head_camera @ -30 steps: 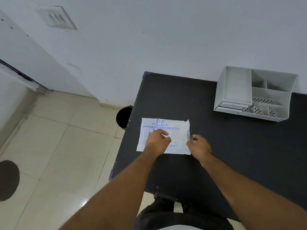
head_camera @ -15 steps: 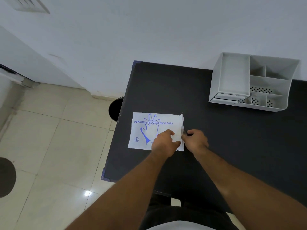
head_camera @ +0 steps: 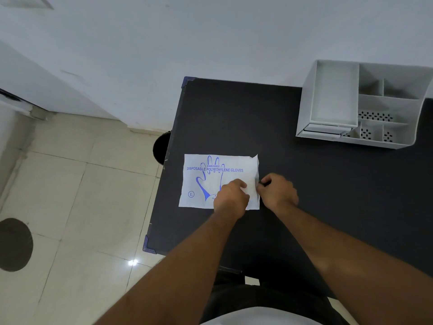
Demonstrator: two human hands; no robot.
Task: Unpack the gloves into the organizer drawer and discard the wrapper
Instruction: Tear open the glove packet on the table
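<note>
A flat white glove packet (head_camera: pixel 210 181) with blue print of a hand lies near the left edge of the black table (head_camera: pixel 316 195). My left hand (head_camera: pixel 230 197) rests on the packet's lower right part, fingers pinching the wrapper. My right hand (head_camera: pixel 277 192) grips the packet's right edge, fingers curled on it. The two hands nearly touch. A grey plastic organizer (head_camera: pixel 365 104) with a large open compartment and several small ones stands at the table's back right, against the wall. The gloves inside the packet are hidden.
A black round bin (head_camera: pixel 161 147) stands on the tiled floor just left of the table, partly hidden by its edge. A dark round patch (head_camera: pixel 14 245) marks the floor at far left. The white wall runs behind the table.
My left hand slid from the packet's middle to its lower right, close to my right hand. The camera tilted slightly; the packet stays flat on the table.
</note>
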